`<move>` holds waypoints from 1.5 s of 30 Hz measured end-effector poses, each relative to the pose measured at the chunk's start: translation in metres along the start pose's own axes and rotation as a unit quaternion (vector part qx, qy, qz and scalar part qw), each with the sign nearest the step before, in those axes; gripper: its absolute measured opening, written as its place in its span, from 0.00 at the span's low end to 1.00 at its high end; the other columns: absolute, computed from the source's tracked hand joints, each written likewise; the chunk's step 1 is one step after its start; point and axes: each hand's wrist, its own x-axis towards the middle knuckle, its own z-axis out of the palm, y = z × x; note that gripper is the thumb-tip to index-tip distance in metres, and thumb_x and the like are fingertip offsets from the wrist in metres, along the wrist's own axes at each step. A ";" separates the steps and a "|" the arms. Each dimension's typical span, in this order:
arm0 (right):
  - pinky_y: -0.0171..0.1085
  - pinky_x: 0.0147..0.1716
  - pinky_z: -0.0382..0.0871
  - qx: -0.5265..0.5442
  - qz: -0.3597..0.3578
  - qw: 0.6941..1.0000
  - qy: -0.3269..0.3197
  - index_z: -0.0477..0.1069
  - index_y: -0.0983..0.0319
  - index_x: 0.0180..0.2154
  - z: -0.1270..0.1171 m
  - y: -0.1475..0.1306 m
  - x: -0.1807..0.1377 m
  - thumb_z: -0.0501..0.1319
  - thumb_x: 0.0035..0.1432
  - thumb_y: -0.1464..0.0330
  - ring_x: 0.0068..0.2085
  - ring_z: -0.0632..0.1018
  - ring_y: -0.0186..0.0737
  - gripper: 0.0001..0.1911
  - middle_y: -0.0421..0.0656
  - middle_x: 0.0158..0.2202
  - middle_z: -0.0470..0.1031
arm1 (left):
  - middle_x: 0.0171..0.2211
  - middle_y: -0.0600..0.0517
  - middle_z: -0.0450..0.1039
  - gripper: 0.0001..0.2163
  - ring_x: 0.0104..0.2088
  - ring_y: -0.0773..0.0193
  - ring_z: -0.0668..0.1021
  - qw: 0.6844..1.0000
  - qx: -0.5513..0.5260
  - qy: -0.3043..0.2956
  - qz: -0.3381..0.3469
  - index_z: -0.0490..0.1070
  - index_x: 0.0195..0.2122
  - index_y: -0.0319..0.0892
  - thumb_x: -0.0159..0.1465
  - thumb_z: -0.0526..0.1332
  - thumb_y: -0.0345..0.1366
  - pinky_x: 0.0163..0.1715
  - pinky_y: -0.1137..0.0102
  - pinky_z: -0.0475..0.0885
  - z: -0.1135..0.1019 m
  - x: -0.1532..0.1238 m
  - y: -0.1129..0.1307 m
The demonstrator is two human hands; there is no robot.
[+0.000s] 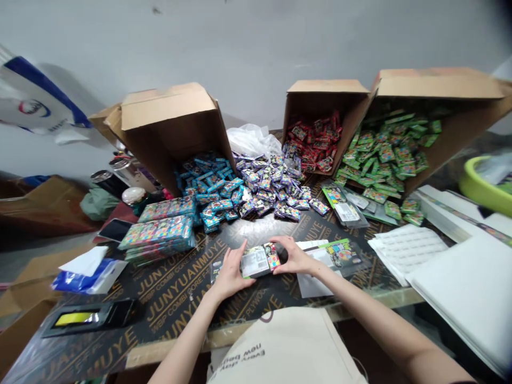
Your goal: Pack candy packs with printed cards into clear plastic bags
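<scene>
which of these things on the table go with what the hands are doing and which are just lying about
Seem part of the job:
- printed pack, between left hand and right hand
- blue packets, purple packets, red packets, green packets
- stacked packs

Probably just lying about:
- phone
- blue-and-white packet

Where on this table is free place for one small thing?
Bare tabletop lies between the stacked packs, black-yellow object and left hand; a narrow strip separates the right hand from the purple packets. Farther right, packaging and papers crowd it.
</scene>
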 end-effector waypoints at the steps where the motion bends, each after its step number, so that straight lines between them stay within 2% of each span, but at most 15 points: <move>1: 0.45 0.51 0.52 0.000 0.001 1.000 0.004 0.56 0.60 0.54 -0.001 -0.002 0.000 0.69 0.33 0.54 0.51 0.65 0.49 0.45 0.49 0.51 0.65 | 0.52 0.45 0.62 0.45 0.52 0.53 0.65 1.000 0.000 0.001 0.001 0.37 0.62 0.42 0.47 0.63 0.40 0.56 0.52 0.47 -0.001 0.001 0.001; 4: 0.48 0.54 0.45 -0.026 0.031 0.997 0.059 0.50 0.59 0.57 0.001 -0.009 -0.004 0.68 0.33 0.51 0.53 0.63 0.51 0.51 0.50 0.52 0.64 | 0.50 0.44 0.63 0.44 0.50 0.53 0.67 1.000 0.007 0.021 -0.011 0.37 0.62 0.41 0.49 0.62 0.41 0.54 0.53 0.53 -0.001 0.005 0.000; 8: 0.46 0.55 0.41 -0.033 0.052 0.998 0.029 0.42 0.56 0.60 0.001 -0.015 -0.010 0.55 0.55 0.56 0.53 0.65 0.42 0.35 0.44 0.46 0.71 | 0.49 0.45 0.63 0.44 0.47 0.53 0.68 0.999 0.019 0.032 -0.004 0.35 0.62 0.42 0.50 0.61 0.44 0.49 0.57 0.60 0.009 0.014 -0.009; 10: 0.46 0.55 0.41 -0.066 0.057 0.995 0.041 0.46 0.54 0.59 -0.017 -0.004 -0.012 0.52 0.58 0.58 0.54 0.63 0.41 0.29 0.43 0.49 0.69 | 0.48 0.45 0.64 0.43 0.45 0.53 0.69 0.999 0.030 0.025 0.009 0.36 0.62 0.42 0.50 0.61 0.44 0.47 0.58 0.62 0.018 0.017 -0.014; 12: 0.45 0.55 0.44 -0.139 0.117 0.971 0.158 0.53 0.55 0.56 -0.054 0.020 -0.018 0.52 0.58 0.58 0.55 0.62 0.43 0.26 0.45 0.53 0.64 | 0.47 0.44 0.65 0.43 0.45 0.52 0.70 0.998 0.051 0.019 0.021 0.36 0.62 0.41 0.50 0.61 0.44 0.46 0.57 0.63 0.025 0.018 -0.018; 15: 0.48 0.52 0.47 -0.258 0.317 0.838 0.361 0.55 0.61 0.55 -0.134 0.072 -0.038 0.53 0.55 0.58 0.57 0.57 0.50 0.27 0.52 0.56 0.58 | 0.46 0.45 0.67 0.41 0.45 0.51 0.70 0.995 0.090 0.018 0.038 0.40 0.62 0.42 0.50 0.60 0.43 0.47 0.56 0.62 0.033 0.016 -0.023; 18: 0.54 0.48 0.48 -0.302 0.524 0.676 0.421 0.51 0.63 0.57 -0.202 0.118 -0.067 0.52 0.54 0.59 0.56 0.54 0.58 0.31 0.58 0.57 0.53 | 0.45 0.46 0.68 0.39 0.45 0.51 0.71 0.992 0.111 0.026 0.047 0.43 0.61 0.43 0.50 0.59 0.43 0.48 0.55 0.61 0.039 0.013 -0.030; 21: 0.54 0.46 0.48 -0.294 0.575 0.638 0.419 0.55 0.68 0.54 -0.234 0.140 -0.093 0.55 0.52 0.63 0.52 0.59 0.60 0.28 0.61 0.49 0.63 | 0.47 0.45 0.67 0.38 0.46 0.52 0.70 0.991 0.117 0.026 0.055 0.42 0.61 0.44 0.51 0.59 0.43 0.48 0.56 0.61 0.044 0.010 -0.037; 27: 0.47 0.46 0.54 -0.295 0.515 0.670 0.447 0.56 0.66 0.53 -0.225 0.119 -0.094 0.53 0.51 0.69 0.50 0.63 0.52 0.26 0.56 0.48 0.64 | 0.54 0.43 0.59 0.38 0.52 0.49 0.65 0.991 0.091 0.078 0.058 0.43 0.61 0.45 0.51 0.60 0.44 0.52 0.51 0.57 0.035 0.011 -0.024; 30: 0.41 0.46 0.59 -0.243 0.341 0.778 0.469 0.57 0.64 0.52 -0.175 0.080 -0.067 0.54 0.51 0.67 0.48 0.66 0.46 0.25 0.51 0.48 0.65 | 0.59 0.42 0.52 0.35 0.57 0.50 0.59 0.987 -0.006 0.159 0.011 0.48 0.60 0.44 0.53 0.60 0.44 0.55 0.53 0.55 0.021 0.021 0.015; 32: 0.42 0.46 0.62 -0.168 0.221 0.852 0.444 0.58 0.61 0.52 -0.121 0.044 -0.047 0.56 0.52 0.65 0.47 0.68 0.45 0.24 0.48 0.48 0.65 | 0.55 0.43 0.59 0.28 0.55 0.53 0.63 0.977 -0.128 0.167 -0.044 0.57 0.56 0.42 0.55 0.59 0.44 0.55 0.56 0.56 0.015 0.032 0.046; 34: 0.44 0.48 0.62 -0.105 0.145 0.909 0.377 0.59 0.57 0.51 -0.064 0.005 -0.032 0.57 0.52 0.66 0.48 0.68 0.46 0.23 0.46 0.48 0.66 | 0.47 0.43 0.68 0.22 0.48 0.55 0.71 0.939 -0.301 0.109 -0.122 0.67 0.48 0.39 0.56 0.57 0.46 0.50 0.59 0.62 0.014 0.045 0.070; 37: 0.46 0.49 0.63 -0.041 0.082 0.951 0.296 0.60 0.53 0.51 -0.005 -0.038 -0.025 0.58 0.51 0.68 0.49 0.68 0.46 0.24 0.45 0.47 0.66 | 0.34 0.43 0.75 0.22 0.33 0.60 0.76 0.816 -0.536 -0.002 -0.218 0.72 0.40 0.33 0.57 0.55 0.49 0.38 0.65 0.69 0.016 0.057 0.082; 39: 0.47 0.51 0.61 -0.015 0.062 0.967 0.245 0.58 0.54 0.54 0.008 -0.051 -0.024 0.62 0.48 0.66 0.52 0.65 0.48 0.30 0.46 0.50 0.63 | 0.28 0.45 0.75 0.21 0.27 0.64 0.75 0.787 -0.575 -0.006 -0.224 0.73 0.36 0.32 0.56 0.56 0.49 0.32 0.69 0.69 0.017 0.055 0.078; 45: 0.48 0.55 0.53 0.026 0.012 0.997 0.067 0.50 0.57 0.57 -0.012 -0.052 -0.014 0.66 0.40 0.64 0.57 0.59 0.50 0.43 0.47 0.56 0.57 | 0.22 0.48 0.73 0.18 0.23 0.64 0.73 0.831 -0.516 -0.055 -0.200 0.74 0.27 0.32 0.54 0.59 0.47 0.28 0.69 0.67 0.006 0.032 0.060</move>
